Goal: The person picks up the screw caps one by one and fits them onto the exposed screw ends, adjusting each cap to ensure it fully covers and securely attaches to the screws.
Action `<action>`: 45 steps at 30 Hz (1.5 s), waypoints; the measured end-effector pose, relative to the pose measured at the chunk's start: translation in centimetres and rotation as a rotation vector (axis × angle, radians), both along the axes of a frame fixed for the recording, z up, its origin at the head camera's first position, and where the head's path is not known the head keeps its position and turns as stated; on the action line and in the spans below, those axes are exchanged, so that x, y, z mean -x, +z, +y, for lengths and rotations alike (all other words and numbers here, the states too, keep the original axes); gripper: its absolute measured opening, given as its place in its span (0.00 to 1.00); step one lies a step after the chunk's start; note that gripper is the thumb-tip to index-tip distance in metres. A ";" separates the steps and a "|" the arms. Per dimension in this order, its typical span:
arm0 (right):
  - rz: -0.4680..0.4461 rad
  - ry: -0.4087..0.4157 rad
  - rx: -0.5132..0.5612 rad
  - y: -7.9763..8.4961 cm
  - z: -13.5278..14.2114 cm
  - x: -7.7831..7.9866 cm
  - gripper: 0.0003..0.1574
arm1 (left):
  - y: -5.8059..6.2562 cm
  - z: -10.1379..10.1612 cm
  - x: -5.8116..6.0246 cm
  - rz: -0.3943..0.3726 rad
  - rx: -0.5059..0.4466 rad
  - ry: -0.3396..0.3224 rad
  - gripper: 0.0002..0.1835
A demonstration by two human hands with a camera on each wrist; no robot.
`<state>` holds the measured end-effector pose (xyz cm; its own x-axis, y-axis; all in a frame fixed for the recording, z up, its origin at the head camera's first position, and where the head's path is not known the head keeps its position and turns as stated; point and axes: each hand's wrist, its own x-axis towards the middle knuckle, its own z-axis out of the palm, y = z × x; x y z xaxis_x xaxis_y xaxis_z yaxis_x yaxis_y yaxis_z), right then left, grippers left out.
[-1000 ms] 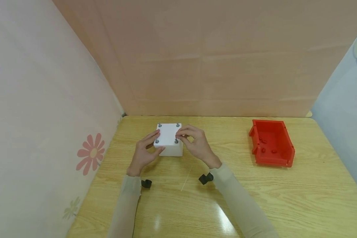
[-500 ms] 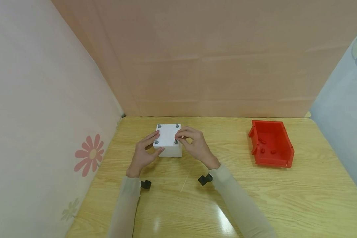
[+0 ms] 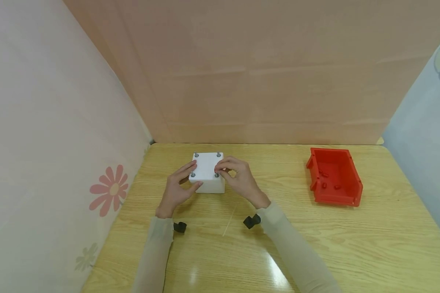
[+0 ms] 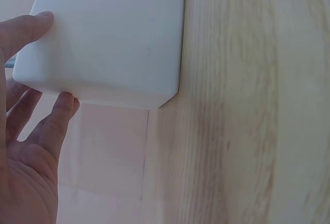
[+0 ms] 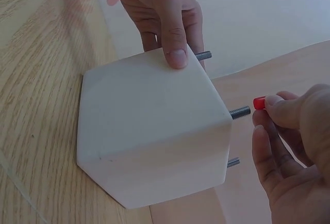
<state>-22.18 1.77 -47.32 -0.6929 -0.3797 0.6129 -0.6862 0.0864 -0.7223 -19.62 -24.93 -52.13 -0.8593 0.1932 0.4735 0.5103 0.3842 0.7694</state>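
A white block (image 3: 206,166) rests on the table with a threaded stud rising from each corner of its top. My left hand (image 3: 176,191) grips its left side, thumb on the front face and fingers along the side. My right hand (image 3: 242,178) pinches a small red cap (image 5: 259,103) between thumb and index finger. In the right wrist view the cap sits just off the tip of the near right stud (image 5: 240,112), roughly in line with it, a small gap between them. The other studs that show there are bare.
To the right on the wooden table (image 3: 271,162) stands a red open-front bin (image 3: 335,199) with several small red caps (image 3: 324,185) in it. A tan backdrop (image 3: 242,101) rises behind the table, and a flowered sheet (image 3: 58,142) hangs at the left.
My right hand's fingertips, with the red cap, have shifted very slightly left over the near right stud. My left hand and the block keep their place.
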 end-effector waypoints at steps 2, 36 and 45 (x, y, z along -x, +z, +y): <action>-0.007 0.003 0.002 -0.1 -0.1 0.0 0.06 | 0.0 0.0 0.0 0.000 -0.001 -0.003 0.33; -0.009 -0.029 -0.011 -0.4 0.0 0.2 0.05 | 0.2 0.1 0.1 0.006 0.014 0.006 0.33; -0.027 -0.029 -0.026 -0.5 0.1 0.2 0.06 | 0.6 0.7 -0.3 0.032 0.026 0.029 0.33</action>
<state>-22.36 1.84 -47.82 -0.7201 -0.3751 0.5837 -0.6632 0.1248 -0.7379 -19.31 -24.26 -51.52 -0.8493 0.1810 0.4959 0.5228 0.4185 0.7426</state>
